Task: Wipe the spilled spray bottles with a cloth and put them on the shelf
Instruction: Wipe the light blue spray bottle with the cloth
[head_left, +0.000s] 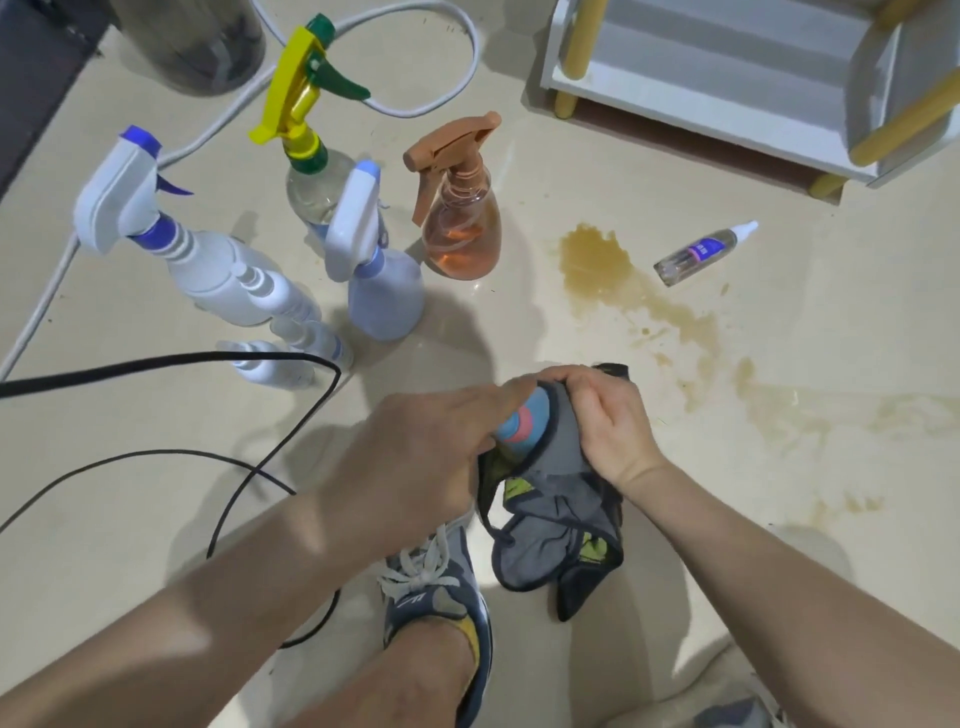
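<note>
Here the left grip holds a blue bottle with a pink band — right grip clamps the grey cloth round it, near the brown spill.

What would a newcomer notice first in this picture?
Probably the brown spill on the floor, right of centre, with a small bottle lying near it. At the centre, the left hand holds a blue bottle while the right hand grips a grey cloth round it. Colourful spray bottles stand at upper left.
</note>
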